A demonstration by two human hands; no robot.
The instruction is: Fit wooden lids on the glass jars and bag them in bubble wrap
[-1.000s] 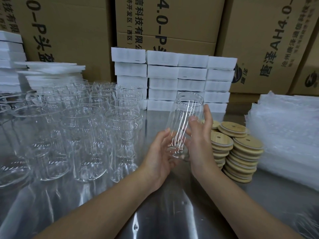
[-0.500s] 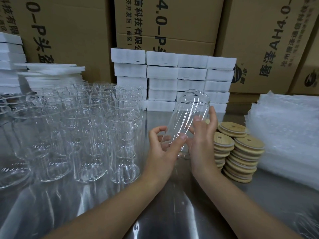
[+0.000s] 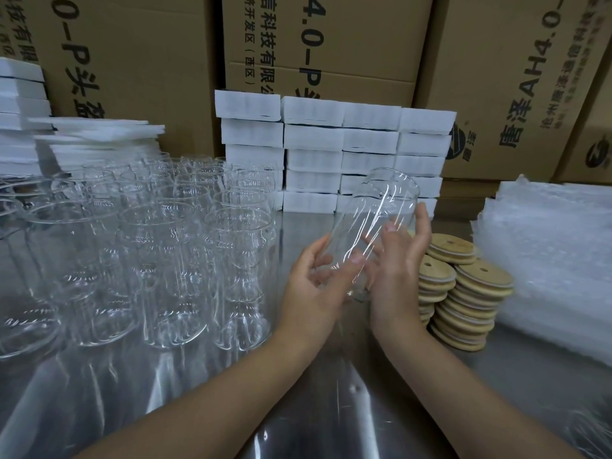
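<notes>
Soft, even overhead light, fairly dim and cool. White streaks of glare run down the held jar [image 3: 374,226]; below it the steel table [image 3: 318,405] throws back bright smears. Left of the jar the massed glasses [image 3: 159,253] glint and blur together. Behind it the cartons [image 3: 331,44] bow with wide-angle distortion. Shadows are faint.

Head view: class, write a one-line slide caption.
Left hand grips and right hand steadies a tilted, lidless glass jar over the table, beside stacked wooden lids.
</notes>
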